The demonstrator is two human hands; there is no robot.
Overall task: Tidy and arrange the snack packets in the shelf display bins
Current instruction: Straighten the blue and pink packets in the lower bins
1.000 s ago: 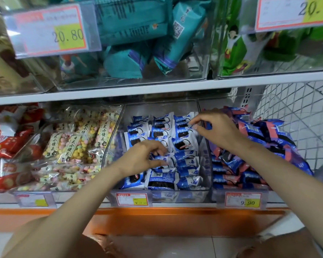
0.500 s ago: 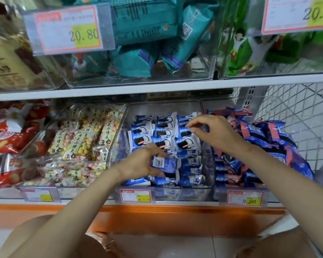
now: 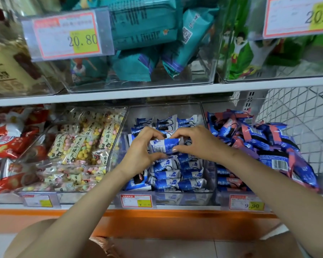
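A clear middle bin (image 3: 164, 199) on the lower shelf holds rows of small blue-and-white snack packets (image 3: 177, 181). Over the middle of that bin, one blue-and-white packet (image 3: 164, 146) lies sideways between both hands. My left hand (image 3: 140, 149) grips its left end with thumb below and fingers curled over the top. My right hand (image 3: 196, 142) pinches its right end with thumb and fingertips. The packets under my hands are partly hidden.
Left of it is a bin of pastel puff-ball bags (image 3: 78, 146), then red packets (image 3: 9, 138). To the right, a bin piled with blue-and-pink packets (image 3: 259, 142) sits beside a wire mesh panel (image 3: 302, 112). The upper shelf bins hold teal packets (image 3: 149, 40) and green packets (image 3: 246, 53).
My left hand lifted a packet from the front of the bin and carried it toward the middle. My right hand came off the back row and took the packet's other end.
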